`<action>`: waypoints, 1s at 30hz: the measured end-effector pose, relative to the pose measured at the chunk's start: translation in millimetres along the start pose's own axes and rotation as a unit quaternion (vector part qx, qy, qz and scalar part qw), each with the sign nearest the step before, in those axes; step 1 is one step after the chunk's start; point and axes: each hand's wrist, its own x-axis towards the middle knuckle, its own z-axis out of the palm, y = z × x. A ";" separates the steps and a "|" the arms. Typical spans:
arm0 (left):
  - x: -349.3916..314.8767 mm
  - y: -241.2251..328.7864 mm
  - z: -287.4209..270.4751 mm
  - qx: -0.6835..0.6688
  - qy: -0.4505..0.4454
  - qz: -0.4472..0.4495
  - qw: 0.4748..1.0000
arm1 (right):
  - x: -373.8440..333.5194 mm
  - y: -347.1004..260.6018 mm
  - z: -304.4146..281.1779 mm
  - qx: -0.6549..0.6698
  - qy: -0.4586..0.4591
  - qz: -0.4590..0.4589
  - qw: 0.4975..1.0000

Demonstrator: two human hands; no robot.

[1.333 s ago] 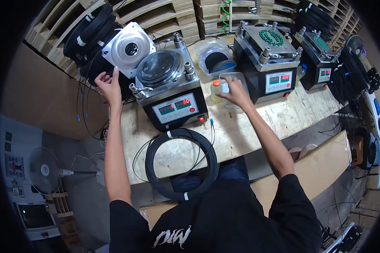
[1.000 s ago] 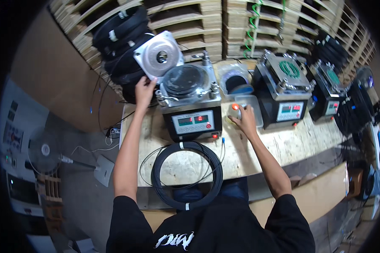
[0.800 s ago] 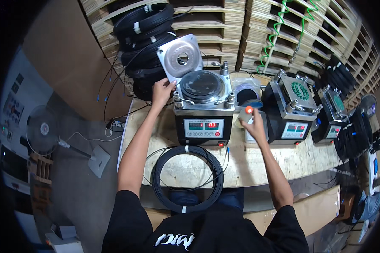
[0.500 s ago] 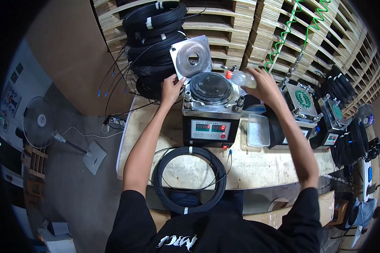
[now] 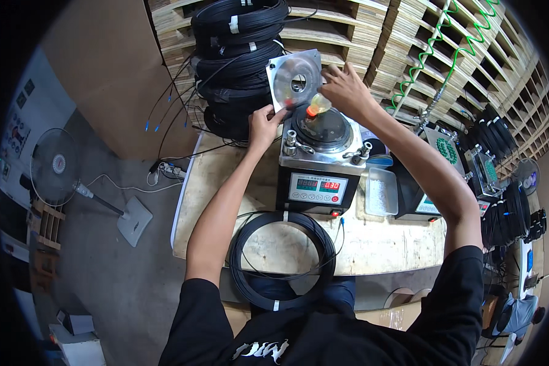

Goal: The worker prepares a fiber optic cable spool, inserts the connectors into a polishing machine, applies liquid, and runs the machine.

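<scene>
My left hand (image 5: 263,127) pinches the lower corner of a square metal plate (image 5: 279,78), tilted up behind a benchtop polishing machine (image 5: 285,186). The plate has a round recessed face with a hole at its centre. My right hand (image 5: 346,91) grips a small clear squeeze bottle (image 5: 321,102) with an orange-red cap. The bottle is tipped cap-down over the machine's round dark disc (image 5: 332,133), partly hidden by my fingers. Smears show on the disc. Metal clamp posts (image 5: 291,141) stand at the machine's corners, and its front panel has lit red digits.
A coil of black cable (image 5: 244,277) lies at the table's front edge. Stacked black coils (image 5: 226,67) stand back left. A clear plastic tub (image 5: 381,192) sits right of the machine, beside another machine (image 5: 436,146) with green parts. A fan (image 5: 58,163) stands on the floor at left.
My right hand has brought the bottle leftward and tipped it over the disc. The panel's red digits have changed. My left hand still holds the plate. The whole view has shifted slightly.
</scene>
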 end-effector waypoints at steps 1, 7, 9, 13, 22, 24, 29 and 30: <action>0.3 0.0 -0.6 0.008 -0.010 0.000 1.000 | -1.9 3.4 4.9 -0.007 0.009 0.014 1.000; -3.6 4.9 -3.5 -0.050 -0.004 -0.007 0.999 | -31.9 14.8 -3.8 0.027 -0.044 0.018 0.999; -3.9 5.8 -7.7 -0.051 -0.007 -0.007 0.999 | -40.1 8.1 -15.1 0.078 -0.115 0.054 0.989; -3.9 17.1 0.5 -0.056 -0.013 -0.010 0.998 | -85.0 14.6 11.3 0.289 -0.111 0.221 0.925; -0.8 -3.6 -2.4 -0.046 -0.029 0.023 0.998 | -207.2 -60.1 112.8 0.678 0.121 0.399 0.605; 0.4 -2.2 -0.6 -0.029 -0.041 0.015 0.999 | -229.2 -79.4 141.0 0.597 0.104 0.400 0.687; 5.5 -8.5 -6.8 -0.057 -0.065 0.004 0.996 | -245.6 -125.8 158.6 0.448 -0.030 0.479 0.754; 5.9 -7.1 -2.6 -0.056 -0.066 -0.002 0.996 | -251.3 -128.8 161.5 0.413 -0.043 0.485 0.769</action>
